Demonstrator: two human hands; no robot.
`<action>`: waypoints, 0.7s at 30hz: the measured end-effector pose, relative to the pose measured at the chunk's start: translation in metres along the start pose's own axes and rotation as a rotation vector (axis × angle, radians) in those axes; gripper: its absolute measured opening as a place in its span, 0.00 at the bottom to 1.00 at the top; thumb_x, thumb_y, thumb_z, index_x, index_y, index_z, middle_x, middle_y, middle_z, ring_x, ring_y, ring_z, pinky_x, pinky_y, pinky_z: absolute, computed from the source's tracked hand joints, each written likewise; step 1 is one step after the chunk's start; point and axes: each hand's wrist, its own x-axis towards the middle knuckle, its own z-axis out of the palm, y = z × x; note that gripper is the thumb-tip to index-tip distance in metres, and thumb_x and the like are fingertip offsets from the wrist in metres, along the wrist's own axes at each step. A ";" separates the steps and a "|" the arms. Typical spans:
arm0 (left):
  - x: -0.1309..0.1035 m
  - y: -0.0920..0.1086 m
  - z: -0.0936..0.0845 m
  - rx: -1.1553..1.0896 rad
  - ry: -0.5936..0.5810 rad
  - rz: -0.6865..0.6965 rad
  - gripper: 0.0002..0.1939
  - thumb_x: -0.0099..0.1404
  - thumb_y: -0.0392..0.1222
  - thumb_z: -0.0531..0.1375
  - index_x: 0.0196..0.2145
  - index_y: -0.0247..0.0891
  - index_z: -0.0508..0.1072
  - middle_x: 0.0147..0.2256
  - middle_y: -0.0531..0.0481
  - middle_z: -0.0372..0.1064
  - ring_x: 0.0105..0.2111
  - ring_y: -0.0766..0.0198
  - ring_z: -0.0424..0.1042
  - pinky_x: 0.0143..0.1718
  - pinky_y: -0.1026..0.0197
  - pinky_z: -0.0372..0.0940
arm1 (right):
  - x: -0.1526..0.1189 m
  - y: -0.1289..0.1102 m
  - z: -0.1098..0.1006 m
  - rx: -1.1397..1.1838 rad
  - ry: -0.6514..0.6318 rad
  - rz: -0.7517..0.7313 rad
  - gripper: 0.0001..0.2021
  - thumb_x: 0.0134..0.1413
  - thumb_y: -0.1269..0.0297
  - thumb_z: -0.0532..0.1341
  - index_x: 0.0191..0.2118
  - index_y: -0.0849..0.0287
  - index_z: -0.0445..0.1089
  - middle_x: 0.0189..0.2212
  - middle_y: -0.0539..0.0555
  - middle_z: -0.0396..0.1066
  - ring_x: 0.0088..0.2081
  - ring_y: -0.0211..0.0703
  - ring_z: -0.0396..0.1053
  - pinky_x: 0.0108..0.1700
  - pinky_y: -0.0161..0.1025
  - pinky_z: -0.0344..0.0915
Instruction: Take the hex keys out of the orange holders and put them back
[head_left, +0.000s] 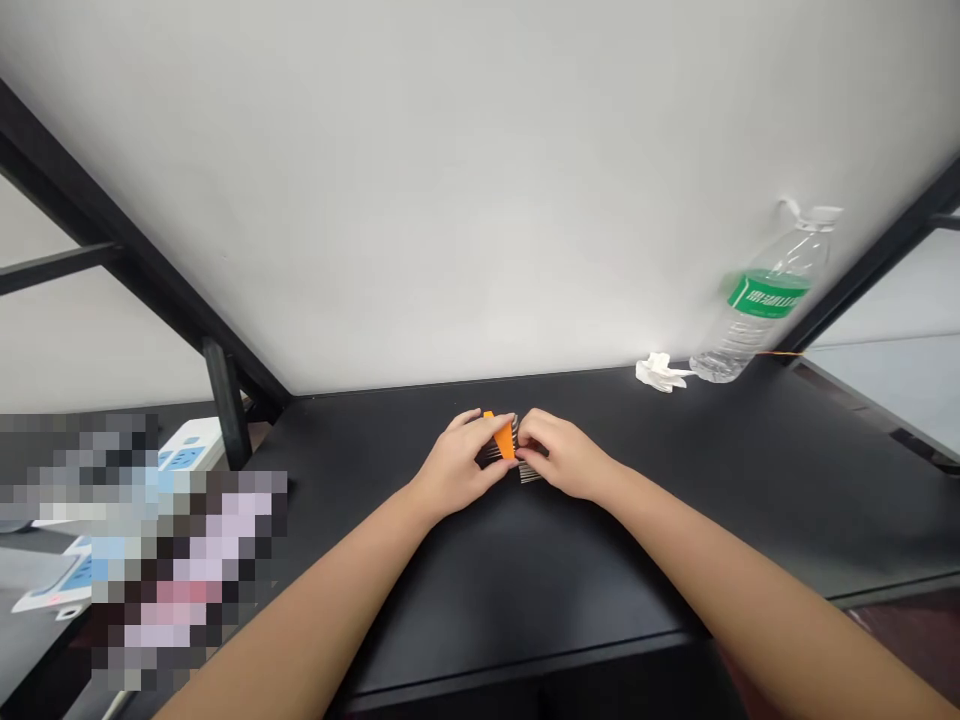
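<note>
In the head view, the left hand (461, 465) grips an orange piece (504, 440) at the frame's centre. The right hand (566, 455) curls its fingers at a striped part (529, 473) beside it; I cannot tell whether they grip. The piece seems light, stiff, best pinched by its edges. Upper right, a bottle (796, 250) has a green label (772, 294), its white characters too blurred to read.

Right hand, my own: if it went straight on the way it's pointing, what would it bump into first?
Most likely the orange piece pinched in your left hand. Your right hand has its fingertips right beside it; depth is unclear, so they may be touching.
</note>
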 end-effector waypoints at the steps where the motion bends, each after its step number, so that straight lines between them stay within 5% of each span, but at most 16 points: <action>1: 0.000 0.000 0.000 0.002 0.001 0.001 0.29 0.68 0.48 0.65 0.63 0.45 0.64 0.55 0.48 0.75 0.52 0.57 0.77 0.69 0.43 0.57 | 0.000 0.004 -0.004 -0.040 -0.004 0.016 0.04 0.63 0.71 0.60 0.37 0.57 0.65 0.37 0.50 0.66 0.36 0.39 0.65 0.39 0.37 0.62; 8: -0.002 -0.004 -0.002 0.039 0.019 -0.043 0.27 0.67 0.46 0.66 0.61 0.44 0.66 0.55 0.47 0.75 0.53 0.54 0.76 0.66 0.42 0.61 | -0.007 0.041 -0.037 -0.361 -0.102 0.387 0.06 0.63 0.64 0.63 0.43 0.57 0.73 0.45 0.55 0.70 0.41 0.43 0.71 0.44 0.39 0.64; 13: -0.001 -0.005 -0.001 0.051 0.013 -0.051 0.28 0.66 0.46 0.66 0.61 0.44 0.67 0.55 0.47 0.75 0.52 0.55 0.77 0.66 0.41 0.61 | 0.001 0.036 -0.033 -0.483 -0.232 0.563 0.05 0.55 0.73 0.60 0.30 0.59 0.70 0.36 0.55 0.71 0.33 0.42 0.69 0.32 0.37 0.56; 17: 0.001 -0.004 0.000 0.038 0.025 -0.058 0.28 0.66 0.47 0.66 0.61 0.43 0.67 0.55 0.47 0.75 0.51 0.56 0.77 0.67 0.42 0.60 | 0.001 0.022 -0.032 -0.479 -0.222 0.537 0.06 0.50 0.75 0.61 0.27 0.58 0.65 0.33 0.53 0.71 0.30 0.40 0.65 0.31 0.37 0.53; 21: 0.001 -0.004 0.001 0.015 0.059 -0.082 0.28 0.66 0.48 0.67 0.60 0.43 0.68 0.55 0.47 0.75 0.50 0.56 0.78 0.67 0.42 0.60 | -0.002 0.008 -0.032 -0.284 -0.133 0.276 0.06 0.53 0.76 0.58 0.32 0.57 0.64 0.29 0.48 0.69 0.30 0.37 0.63 0.33 0.34 0.55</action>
